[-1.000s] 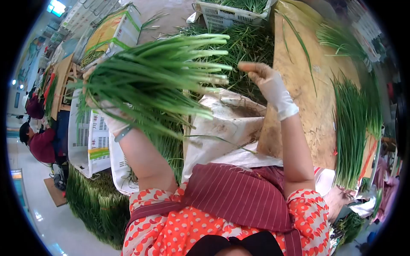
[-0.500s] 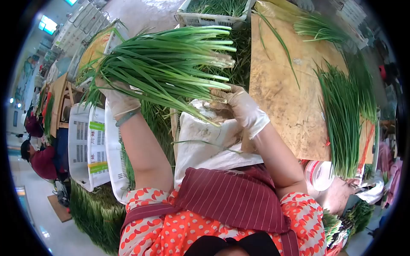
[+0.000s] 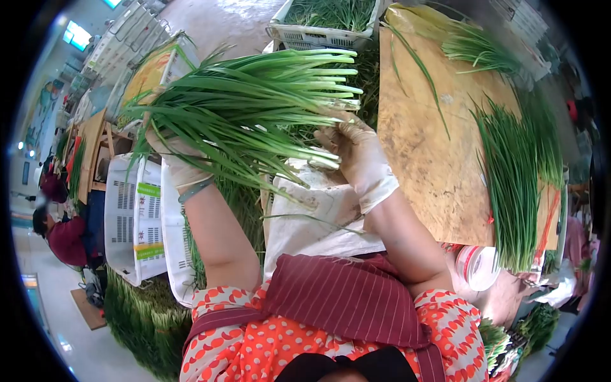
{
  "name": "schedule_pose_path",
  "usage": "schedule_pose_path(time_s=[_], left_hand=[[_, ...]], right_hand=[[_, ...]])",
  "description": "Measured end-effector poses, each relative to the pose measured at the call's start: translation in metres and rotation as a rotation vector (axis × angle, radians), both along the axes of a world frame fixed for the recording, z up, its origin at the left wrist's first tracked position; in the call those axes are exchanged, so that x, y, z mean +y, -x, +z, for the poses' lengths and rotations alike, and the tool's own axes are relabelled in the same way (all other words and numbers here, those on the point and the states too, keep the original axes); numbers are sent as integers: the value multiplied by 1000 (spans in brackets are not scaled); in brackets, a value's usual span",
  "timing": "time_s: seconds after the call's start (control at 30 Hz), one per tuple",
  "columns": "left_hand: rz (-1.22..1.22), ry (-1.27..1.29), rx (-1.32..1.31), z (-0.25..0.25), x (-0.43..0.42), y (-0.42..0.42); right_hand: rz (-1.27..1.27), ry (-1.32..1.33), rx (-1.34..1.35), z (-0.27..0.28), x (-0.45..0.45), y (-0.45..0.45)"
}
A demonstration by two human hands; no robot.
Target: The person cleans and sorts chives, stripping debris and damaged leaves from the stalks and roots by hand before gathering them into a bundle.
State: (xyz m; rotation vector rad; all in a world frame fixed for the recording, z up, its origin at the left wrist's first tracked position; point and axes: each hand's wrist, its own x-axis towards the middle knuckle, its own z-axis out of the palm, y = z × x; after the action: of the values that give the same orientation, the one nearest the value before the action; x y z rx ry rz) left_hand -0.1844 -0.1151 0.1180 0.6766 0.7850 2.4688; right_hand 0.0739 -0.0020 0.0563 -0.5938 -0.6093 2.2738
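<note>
A thick bunch of garlic chives (image 3: 235,95) lies across in front of me, green leaves to the left and pale stem ends to the right. My left hand (image 3: 181,159), in a whitish glove, is closed around the leaf side from below; leaves cover its fingers. At the stem ends, my right hand (image 3: 366,156), also gloved and soiled at the fingertips, has its fingers curled against the lower stalks. Some of those stalks droop loosely beneath the bunch. White sacking (image 3: 312,219) is spread below, over my lap, with a single leaf lying on it.
To the right, a stained board (image 3: 433,159) carries tied chives (image 3: 509,184) and a smaller bunch (image 3: 477,51). White crates (image 3: 124,219) stand at left, another crate (image 3: 318,35) ahead. A clear tub (image 3: 477,266) sits below the board. Another person (image 3: 67,242) is at far left.
My right hand has shifted slightly along the stem ends, its fingers more curled. Several lower stalks have spread and hang apart from the bunch. My left hand keeps its hold.
</note>
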Motion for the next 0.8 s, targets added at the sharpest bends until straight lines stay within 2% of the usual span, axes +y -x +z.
schedule_pose_path(time_s=[0.03,0.07,0.13,0.2,0.23,0.27,0.33,0.37,0.4,0.47,0.53,0.6,0.67,0.73,0.8], left_hand=[[-168,-97,-42,-9,-3,10],[-164,-100,-44,-18,-6,21],[86,48,-110,-30,-8,39],[123,44,-144,-12,-11,9],[319,203,-19,-11,-12,5],[515,362,107,-11,-15,4],[547,331,103,-16,-20,13],[489,306,72,-24,-24,26],[431,281,43,-26,-26,31],[443,272,-10,-23,-23,27],[455,268,-60,-13,-18,14],[472,285,-60,-6,-15,3],[495,293,7,-19,-16,20],[527,300,70,-24,-20,27],[437,309,197,-23,-26,25]], right_hand=[[-55,-32,-30,-1,2,-2],[-111,-66,-61,-2,5,-4],[-192,17,-3,-3,18,-17],[-395,-178,-51,-30,52,-41],[-584,4,21,-39,69,-50],[-577,2,20,-41,80,-58],[-703,-719,-597,-43,92,-67],[-466,-815,-879,-28,86,-66],[-463,-819,-878,-16,78,-57],[-392,-1388,-626,9,59,-31],[-348,-1361,-526,47,37,-9],[-177,-1546,-729,66,23,10],[-80,-1547,-796,58,24,31],[32,-896,-408,38,27,46],[26,-798,-366,49,24,46]])
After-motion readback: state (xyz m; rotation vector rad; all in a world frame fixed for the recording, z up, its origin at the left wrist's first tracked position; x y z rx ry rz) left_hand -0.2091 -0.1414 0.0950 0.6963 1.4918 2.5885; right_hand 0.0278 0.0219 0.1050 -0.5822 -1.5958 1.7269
